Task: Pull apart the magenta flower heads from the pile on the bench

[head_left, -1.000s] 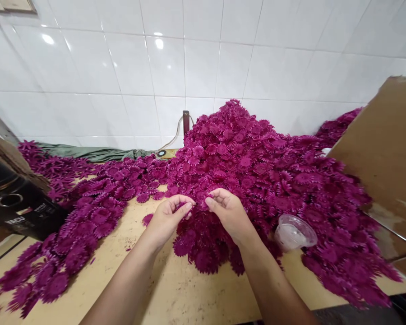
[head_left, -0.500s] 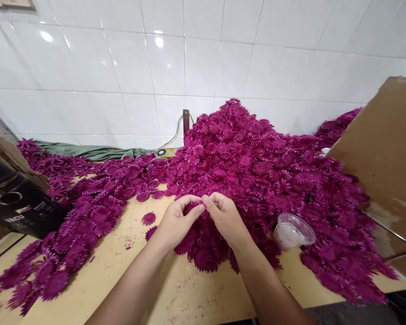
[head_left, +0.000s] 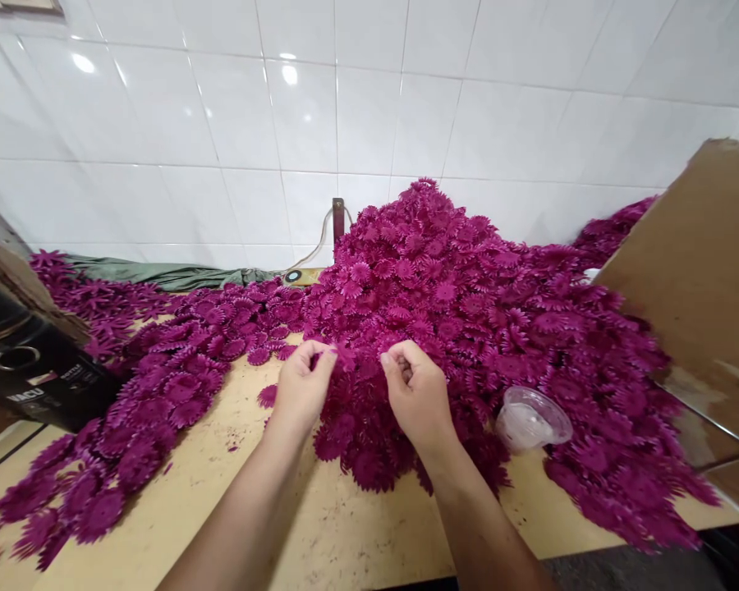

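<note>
My left hand (head_left: 305, 377) is closed in a pinch, with a thin magenta fabric flower layer (head_left: 346, 356) showing at its fingertips. A short gap away, my right hand (head_left: 417, 386) is pinched too, thumb against the forefinger; what lies between those fingertips is too small to make out. Both hands hover in front of a tall heap of magenta flower layers (head_left: 419, 271) with toothed rims. By the left wrist, one loose flower layer (head_left: 267, 396) lies on the table, partly covered.
A clear plastic tub (head_left: 533, 420) with whitish contents sits right of my right forearm. Flat flower layers (head_left: 178, 390) spread leftward on the wooden table (head_left: 215, 492). A black box (head_left: 43, 369) stands at left, a cardboard sheet (head_left: 695, 279) at right, white tiled wall behind.
My hands were together, fingertips touching; now they have parted, the left going left and the right slightly right. The heap and tub look the same.
</note>
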Demonstrator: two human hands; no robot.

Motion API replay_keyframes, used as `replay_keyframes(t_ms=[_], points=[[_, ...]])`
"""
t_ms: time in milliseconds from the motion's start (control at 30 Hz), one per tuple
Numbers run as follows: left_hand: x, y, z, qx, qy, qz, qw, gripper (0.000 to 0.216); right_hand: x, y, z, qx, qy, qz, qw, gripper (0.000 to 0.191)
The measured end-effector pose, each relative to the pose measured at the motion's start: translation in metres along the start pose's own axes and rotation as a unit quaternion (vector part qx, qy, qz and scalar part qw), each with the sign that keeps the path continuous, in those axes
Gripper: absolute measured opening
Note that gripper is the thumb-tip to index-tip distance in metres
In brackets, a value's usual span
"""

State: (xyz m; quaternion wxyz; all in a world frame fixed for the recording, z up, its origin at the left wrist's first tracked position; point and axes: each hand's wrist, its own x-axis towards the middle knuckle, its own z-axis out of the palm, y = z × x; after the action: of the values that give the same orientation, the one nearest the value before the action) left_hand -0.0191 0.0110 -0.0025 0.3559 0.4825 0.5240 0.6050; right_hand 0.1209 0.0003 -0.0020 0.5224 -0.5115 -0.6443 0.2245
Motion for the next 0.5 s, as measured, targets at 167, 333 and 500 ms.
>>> replay_keyframes(t_ms=[167,333,500], points=[[-0.004,0.003,-0.002,-0.014,-0.058,-0.017,0.998,0.017,-0.003,-0.006,0.009,0.054,-0.092,0.022,0.994,0.017],[-0.011,0.004,-0.003,-0.073,-0.118,-0.084,0.987,0.031,-0.007,-0.008,0.014,0.081,-0.121,-0.003,0.989,0.016],[0.005,0.005,-0.024,-0.134,0.004,-0.108,0.985,0.037,0.001,0.008,-0.006,0.094,0.007,0.027,0.995,0.016]])
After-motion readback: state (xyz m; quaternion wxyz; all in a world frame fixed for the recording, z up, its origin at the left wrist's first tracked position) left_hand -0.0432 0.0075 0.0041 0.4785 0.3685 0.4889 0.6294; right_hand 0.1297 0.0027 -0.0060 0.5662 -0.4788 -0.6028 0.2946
